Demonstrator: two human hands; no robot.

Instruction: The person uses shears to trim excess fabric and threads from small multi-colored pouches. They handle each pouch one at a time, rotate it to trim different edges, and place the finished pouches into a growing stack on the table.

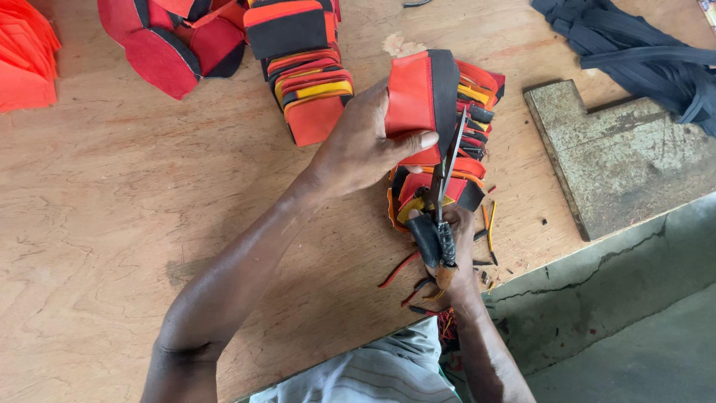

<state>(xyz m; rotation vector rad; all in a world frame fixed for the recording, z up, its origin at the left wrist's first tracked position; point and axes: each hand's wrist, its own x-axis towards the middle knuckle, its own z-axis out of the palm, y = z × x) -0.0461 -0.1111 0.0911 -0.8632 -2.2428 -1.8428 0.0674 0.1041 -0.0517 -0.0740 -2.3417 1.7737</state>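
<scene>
A: Start with the wooden table (149,194). What have you got spread on it?

B: Take the grey metal block (619,157) at the table's right edge as the landmark. Above it lies your heap of dark straps (641,52). Well to its left, along the far edge, sit the red and black cut pieces (171,45), then a banded stack in red, black and yellow (306,75), and an orange pile (26,56) at the far left corner.

A: And the piece you are working?

B: Just left of the block. Your left hand (358,149) grips the red and black piece (421,97), fingers curled behind and thumb pressed on its face, likely so its edge stands clear above the stack (462,172) beneath. Your right hand (455,246) is closed around the handles of the scissors (446,168), blades pointing up along that edge.

A: Any labels or packages?

B: None that I can see. Only thin trimmings (418,280) lie scattered near your right hand, below the block.
</scene>
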